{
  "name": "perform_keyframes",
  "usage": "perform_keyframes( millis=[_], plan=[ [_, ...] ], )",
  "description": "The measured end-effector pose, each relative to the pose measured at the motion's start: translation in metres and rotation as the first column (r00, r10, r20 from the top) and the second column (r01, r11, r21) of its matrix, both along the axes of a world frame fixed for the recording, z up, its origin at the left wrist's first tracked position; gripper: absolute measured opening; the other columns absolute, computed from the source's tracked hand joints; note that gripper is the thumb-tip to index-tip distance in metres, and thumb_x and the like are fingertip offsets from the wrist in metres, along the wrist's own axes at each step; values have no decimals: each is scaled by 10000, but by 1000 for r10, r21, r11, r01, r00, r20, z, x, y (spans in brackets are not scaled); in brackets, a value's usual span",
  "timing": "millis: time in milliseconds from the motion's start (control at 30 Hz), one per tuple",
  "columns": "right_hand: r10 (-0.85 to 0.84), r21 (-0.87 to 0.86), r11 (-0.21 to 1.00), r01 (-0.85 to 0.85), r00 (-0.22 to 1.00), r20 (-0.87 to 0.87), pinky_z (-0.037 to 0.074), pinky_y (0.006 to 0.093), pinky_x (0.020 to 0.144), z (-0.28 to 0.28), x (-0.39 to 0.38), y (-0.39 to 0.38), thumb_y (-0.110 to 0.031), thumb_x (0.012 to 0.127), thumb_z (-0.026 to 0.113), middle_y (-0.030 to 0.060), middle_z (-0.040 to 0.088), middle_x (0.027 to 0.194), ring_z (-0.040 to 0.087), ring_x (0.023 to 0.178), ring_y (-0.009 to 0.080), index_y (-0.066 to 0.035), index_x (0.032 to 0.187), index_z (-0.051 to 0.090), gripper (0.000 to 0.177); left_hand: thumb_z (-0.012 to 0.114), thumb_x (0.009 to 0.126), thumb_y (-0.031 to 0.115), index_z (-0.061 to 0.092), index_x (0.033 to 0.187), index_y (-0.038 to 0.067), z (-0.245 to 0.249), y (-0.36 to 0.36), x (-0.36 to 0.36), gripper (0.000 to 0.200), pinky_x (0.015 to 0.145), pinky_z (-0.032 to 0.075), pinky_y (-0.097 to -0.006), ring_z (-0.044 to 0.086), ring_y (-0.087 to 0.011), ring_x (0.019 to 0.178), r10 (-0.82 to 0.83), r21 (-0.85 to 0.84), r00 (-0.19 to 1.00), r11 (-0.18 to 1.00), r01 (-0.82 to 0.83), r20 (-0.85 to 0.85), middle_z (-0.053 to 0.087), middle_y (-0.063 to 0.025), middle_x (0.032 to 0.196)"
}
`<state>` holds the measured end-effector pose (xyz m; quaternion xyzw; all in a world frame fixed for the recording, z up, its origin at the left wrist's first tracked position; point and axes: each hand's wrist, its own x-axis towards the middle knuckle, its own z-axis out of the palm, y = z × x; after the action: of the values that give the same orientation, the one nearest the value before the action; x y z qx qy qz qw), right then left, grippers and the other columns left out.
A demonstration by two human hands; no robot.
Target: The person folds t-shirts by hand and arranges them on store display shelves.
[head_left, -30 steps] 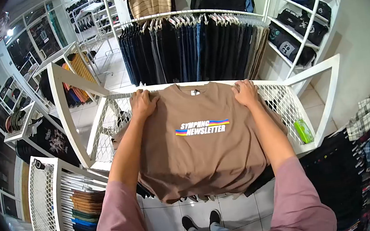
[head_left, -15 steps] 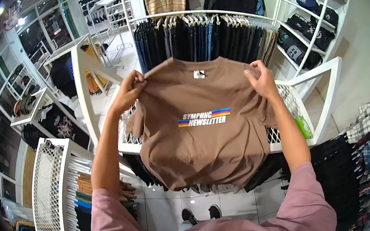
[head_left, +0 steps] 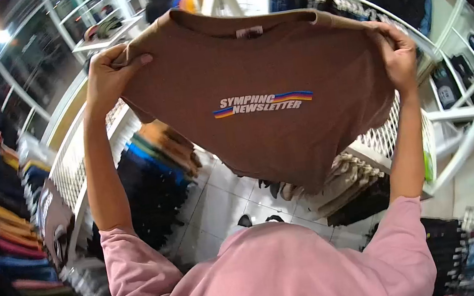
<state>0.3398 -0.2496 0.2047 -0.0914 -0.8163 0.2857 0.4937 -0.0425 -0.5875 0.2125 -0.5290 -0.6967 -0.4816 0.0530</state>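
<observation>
A brown T-shirt (head_left: pixel 263 68) hangs stretched between my two hands, its printed front facing me. White lettering with coloured stripes runs across its chest, and a pale label shows inside the collar. My left hand (head_left: pixel 112 74) is closed on the shoulder at the left, thumb on the front of the cloth. At the opposite shoulder, my right hand (head_left: pixel 397 57) pinches the fabric. The shirt's lower part hangs free above the floor, and its back is hidden.
White mesh-topped racks (head_left: pixel 73 162) stand left and right of me, with dark and coloured garments (head_left: pixel 149 176) hanging below. Folded clothes (head_left: pixel 24 245) are stacked at far left. Shelves with bags (head_left: pixel 465 81) stand at right. White tiles (head_left: pixel 219 191) cover the floor.
Both hands have risen and spread wider apart, lifting the T-shirt off the mesh rack top and pulling its shoulders taut. The view has turned to the left.
</observation>
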Motion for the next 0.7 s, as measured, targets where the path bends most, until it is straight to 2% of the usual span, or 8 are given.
perform_keyframes(
  millis=[100,200,300,367,433,500,533,700],
  plan=[
    [155,5,986,-164,942,298,513,241,832,-27,-50,-15,29,954,608,36,742,926,649,874,86,10,1075,731,173,786,848,77,712,941,2,-22,-41,-17,141,733,497,-243,561,-57,798,123,-137,985,981,-140,-124,649,17,807],
    [51,14,999,-51,999,11,492,219,722,-34,-80,-19,-13,955,617,1,720,885,593,788,29,-9,1052,733,151,771,838,46,709,938,-10,-37,-81,-30,131,722,495,-254,559,-58,809,163,-55,971,983,-175,-174,644,9,821],
    [68,-7,998,-67,994,86,459,202,677,-43,-103,-26,-34,966,617,-29,685,830,543,743,14,-17,1046,736,145,790,802,25,714,931,-4,-33,-114,-35,153,722,496,-254,564,-65,800,249,1,968,968,-249,-34,645,19,822],
    [-6,-30,1000,9,995,102,430,195,647,-39,-107,-38,-77,987,631,-52,640,779,492,707,12,-7,1041,731,134,841,750,35,729,939,6,-22,-128,-33,221,730,499,-246,582,-67,804,244,-206,968,952,-226,64,674,26,845],
    [106,-100,989,-113,992,-66,420,196,636,-41,-115,-41,-127,1003,644,-49,633,769,483,694,13,2,1025,729,157,896,718,112,738,961,2,-12,-130,-10,310,728,516,-269,591,-80,789,271,-279,960,919,-279,-67,714,-16,843],
    [76,-138,987,-78,997,-16,418,189,651,-42,-109,-47,-151,1009,650,-47,645,791,500,716,14,9,1012,727,178,886,734,136,742,984,-13,-8,-128,1,325,779,538,-338,654,-164,795,264,-483,937,805,-345,-230,749,-108,875],
    [138,-169,976,-139,990,-15,417,188,660,-45,-106,-47,-155,1010,649,-47,648,798,505,726,15,13,1011,727,185,811,781,94,737,1034,-14,-12,-127,-7,285,858,538,-399,703,-299,860,242,-552,900,722,-417,-362,740,-175,906],
    [225,-272,940,-205,973,43,431,207,704,-53,-65,-74,-164,1023,617,-23,657,837,530,772,32,29,999,703,213,607,868,67,709,1110,52,-76,-134,-71,263,811,541,-474,699,-396,916,244,-301,702,775,-556,-669,722,-190,973]
  ],
)
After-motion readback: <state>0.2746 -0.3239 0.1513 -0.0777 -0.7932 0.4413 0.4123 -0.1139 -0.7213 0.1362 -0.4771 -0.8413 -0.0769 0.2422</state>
